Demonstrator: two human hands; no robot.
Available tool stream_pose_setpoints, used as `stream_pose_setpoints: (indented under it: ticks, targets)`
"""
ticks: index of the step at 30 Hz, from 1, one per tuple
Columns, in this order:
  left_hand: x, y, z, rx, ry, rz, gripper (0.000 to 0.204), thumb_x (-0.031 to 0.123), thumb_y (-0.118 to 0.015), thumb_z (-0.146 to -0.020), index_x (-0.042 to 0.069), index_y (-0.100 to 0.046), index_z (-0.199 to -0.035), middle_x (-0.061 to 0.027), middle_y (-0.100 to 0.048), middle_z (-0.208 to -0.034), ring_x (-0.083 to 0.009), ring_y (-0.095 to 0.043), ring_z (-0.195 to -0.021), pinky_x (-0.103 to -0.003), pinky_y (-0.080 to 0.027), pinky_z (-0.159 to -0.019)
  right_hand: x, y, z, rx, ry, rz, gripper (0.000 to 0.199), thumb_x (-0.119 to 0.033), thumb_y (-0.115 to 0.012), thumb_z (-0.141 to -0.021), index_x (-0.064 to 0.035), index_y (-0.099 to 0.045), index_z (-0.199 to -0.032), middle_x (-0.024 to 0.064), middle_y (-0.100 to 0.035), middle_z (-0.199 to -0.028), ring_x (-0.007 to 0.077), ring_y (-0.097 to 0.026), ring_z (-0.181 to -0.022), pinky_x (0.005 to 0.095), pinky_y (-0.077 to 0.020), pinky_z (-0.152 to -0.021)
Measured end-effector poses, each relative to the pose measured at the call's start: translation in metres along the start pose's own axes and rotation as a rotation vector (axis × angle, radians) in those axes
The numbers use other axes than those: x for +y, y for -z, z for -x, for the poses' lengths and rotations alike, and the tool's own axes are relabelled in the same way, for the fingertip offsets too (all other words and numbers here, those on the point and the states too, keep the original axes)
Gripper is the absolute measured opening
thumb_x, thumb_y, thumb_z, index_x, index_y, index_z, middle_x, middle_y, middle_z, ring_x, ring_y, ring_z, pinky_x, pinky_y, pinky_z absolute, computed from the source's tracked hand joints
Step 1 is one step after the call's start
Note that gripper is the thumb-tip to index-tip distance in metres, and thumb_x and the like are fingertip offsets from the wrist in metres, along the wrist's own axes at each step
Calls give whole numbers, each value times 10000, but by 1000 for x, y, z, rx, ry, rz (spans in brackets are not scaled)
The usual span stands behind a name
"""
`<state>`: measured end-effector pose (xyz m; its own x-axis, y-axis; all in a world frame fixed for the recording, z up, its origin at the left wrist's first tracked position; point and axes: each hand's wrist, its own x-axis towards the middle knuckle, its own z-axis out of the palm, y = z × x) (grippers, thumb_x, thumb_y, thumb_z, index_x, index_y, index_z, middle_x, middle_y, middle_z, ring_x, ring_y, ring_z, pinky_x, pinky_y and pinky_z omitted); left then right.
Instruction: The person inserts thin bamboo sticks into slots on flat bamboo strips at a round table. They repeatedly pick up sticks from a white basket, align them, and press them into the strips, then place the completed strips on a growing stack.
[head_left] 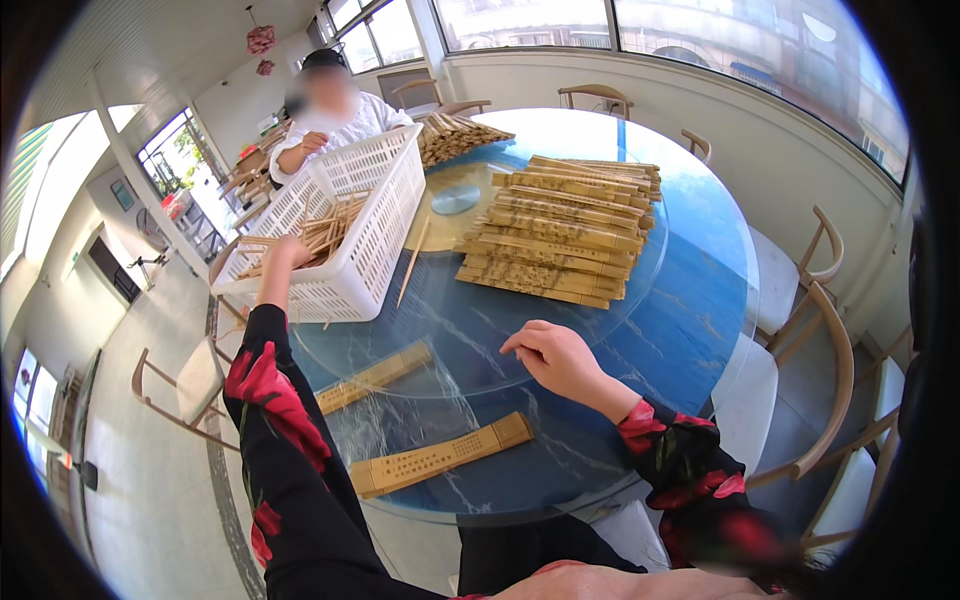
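Note:
My left hand [287,252] reaches over the near side of a white plastic basket [355,280] and touches the loose wooden chopsticks [330,228] inside. Its fingers are mostly hidden, so its grip does not show. Above the blue tabletop, my right hand [565,365] hangs with loosely bent fingers and nothing in them. Closest to me lie tan printed paper sleeves [440,457], slightly fanned. Behind them, another tan paper sleeve bundle [380,378] lies by clear plastic film [420,400]. One chopstick pair [414,262] rests right of the basket.
Layered rows of tan paper sleeves [560,230] cover the table's right middle, on a glass turntable [650,275]. Another pile of sleeves [460,138] lies at the far side. A co-worker [335,130] in white sits behind the basket. Wooden chairs [820,380] surround the round table.

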<state>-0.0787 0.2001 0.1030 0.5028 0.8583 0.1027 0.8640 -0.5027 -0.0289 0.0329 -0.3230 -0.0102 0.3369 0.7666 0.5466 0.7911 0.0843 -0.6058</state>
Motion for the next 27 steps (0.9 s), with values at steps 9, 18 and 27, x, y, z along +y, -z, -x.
stream_pose_setpoints:
  ticks: [9,18,27]
  targets:
    - [29,3,25,134,-78,74,391,369,-722,-829,24,-760,-1009,-202,-742,-1061,-345,-722,-976,-442,-570,-850,9,3,5,19,-42,55,166,-59,-589,-907,-95,-739,-969,90,-666,-909,319,-648,-845,410,-520,-739]
    - [16,-8,5,-48,-157,-84,352,335,-683,-892,43,-739,-1081,-175,-722,-999,-314,-682,-888,-444,-538,-777,3,-2,0,44,13,30,169,-72,-570,-897,-87,-733,-940,103,-670,-909,337,-647,-871,438,-528,-765]
    - [26,0,6,-114,-86,35,227,188,-638,-897,20,-731,-1017,-166,-710,-806,-262,-673,-619,-412,-527,-565,0,0,3,9,29,47,169,-73,-571,-884,-86,-732,-933,98,-681,-924,332,-652,-898,439,-533,-782]
